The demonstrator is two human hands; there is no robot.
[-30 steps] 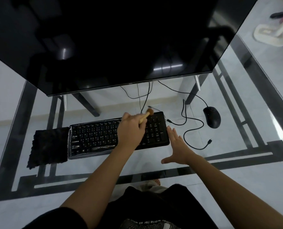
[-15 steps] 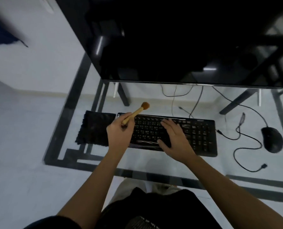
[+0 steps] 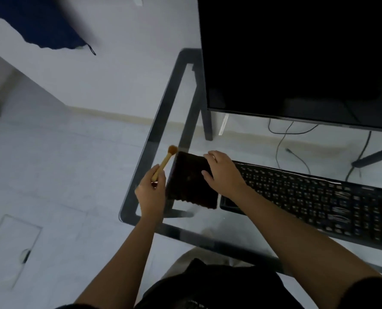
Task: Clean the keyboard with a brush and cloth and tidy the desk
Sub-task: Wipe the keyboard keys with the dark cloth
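Note:
A black keyboard (image 3: pixel 319 197) lies on the glass desk (image 3: pixel 207 238) under the dark monitor (image 3: pixel 297 59). Just left of it, near the desk's left edge, lies a black cloth (image 3: pixel 190 186). My left hand (image 3: pixel 152 195) hovers over that left edge, shut on a small wooden brush (image 3: pixel 164 161) whose orange bristles point away from me. My right hand (image 3: pixel 223 172) rests on the cloth's right side with fingers spread, thumb on top of the fabric; its forearm crosses the keyboard's left end.
Black cables (image 3: pixel 286 134) trail behind the keyboard beneath the monitor, beside a monitor stand leg (image 3: pixel 375 156). The desk's dark frame (image 3: pixel 163 112) runs along its left side. White floor tiles lie to the left, and a dark blue fabric (image 3: pixel 40 23) hangs at the top left.
My view has swung left. My right hand moved from the keyboard's keys onto the black cloth. My left hand, still holding the brush, shifted left off the keyboard to the desk's edge.

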